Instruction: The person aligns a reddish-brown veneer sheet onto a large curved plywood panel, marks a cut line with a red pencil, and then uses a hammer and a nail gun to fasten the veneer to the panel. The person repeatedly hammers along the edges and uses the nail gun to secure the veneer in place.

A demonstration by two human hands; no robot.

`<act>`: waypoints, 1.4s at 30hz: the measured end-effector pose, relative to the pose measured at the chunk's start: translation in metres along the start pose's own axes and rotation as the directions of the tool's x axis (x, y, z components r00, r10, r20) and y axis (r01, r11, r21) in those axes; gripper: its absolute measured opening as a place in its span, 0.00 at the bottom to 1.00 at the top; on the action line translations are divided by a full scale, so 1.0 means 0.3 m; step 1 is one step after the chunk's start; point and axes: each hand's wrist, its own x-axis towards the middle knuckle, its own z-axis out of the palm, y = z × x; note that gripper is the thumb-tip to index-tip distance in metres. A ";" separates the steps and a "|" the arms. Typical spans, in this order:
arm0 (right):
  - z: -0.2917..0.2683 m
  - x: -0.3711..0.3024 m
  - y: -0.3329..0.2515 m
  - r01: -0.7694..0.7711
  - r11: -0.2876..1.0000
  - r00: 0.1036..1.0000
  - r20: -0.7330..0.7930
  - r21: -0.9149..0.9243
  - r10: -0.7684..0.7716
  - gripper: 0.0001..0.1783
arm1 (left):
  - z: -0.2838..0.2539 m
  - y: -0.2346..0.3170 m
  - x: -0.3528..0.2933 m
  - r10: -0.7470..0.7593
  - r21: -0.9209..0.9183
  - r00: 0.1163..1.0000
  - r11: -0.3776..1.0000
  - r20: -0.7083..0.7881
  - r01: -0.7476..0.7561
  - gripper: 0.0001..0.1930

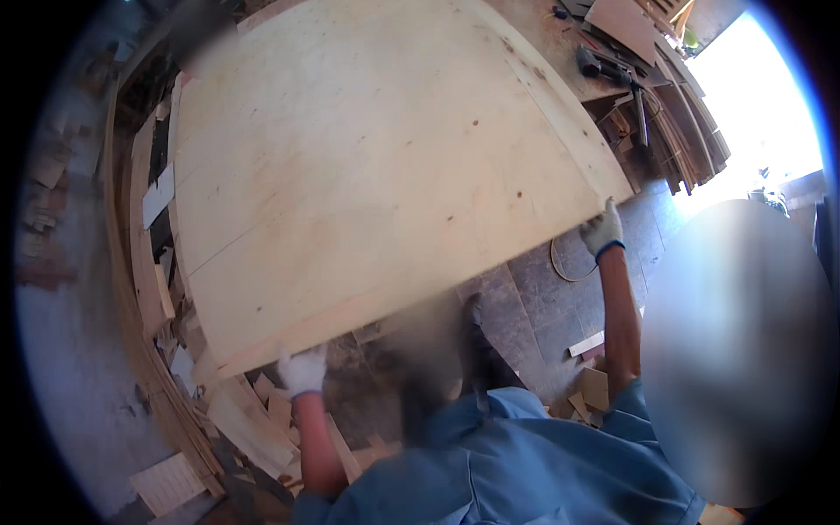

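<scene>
A large pale plywood sheet (pixel 376 166) fills the middle of the head view, dotted with small knots and dark marks. My left hand (pixel 302 371), in a white glove, holds the sheet's near edge by its left corner. Farther right, my right hand (pixel 604 230) wears a white glove with a blue cuff and grips the same edge close to the right corner. Its thumb lies on the edge, and its other fingers are partly hidden under the sheet. What supports the sheet from below is mostly covered by it.
A dark power tool (pixel 604 66) lies on the bench (pixel 534 35) at the far right, beside stacked thin boards (pixel 687 118). Wood scraps (pixel 249 429) litter the floor at left. Offcuts (pixel 592 388) lie below my right arm. A thin hose (pixel 567 273) curves under the sheet's edge.
</scene>
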 end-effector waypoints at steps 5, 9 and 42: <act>0.011 0.014 0.131 -0.079 0.996 0.982 0.166 -0.035 0.084 0.27 | 0.073 -0.288 -0.020 0.142 0.004 0.989 0.990 0.050 -0.143 0.34; -0.187 0.038 0.113 -0.409 0.912 0.733 0.608 0.036 0.305 0.28 | 0.210 -0.496 -0.092 -0.042 0.061 0.995 0.998 0.091 0.036 0.34; 0.635 0.970 -1.002 0.347 -0.858 0.494 0.851 -0.379 -0.176 0.20 | 0.349 -0.943 -0.508 0.182 0.016 0.963 0.983 -0.197 -0.183 0.30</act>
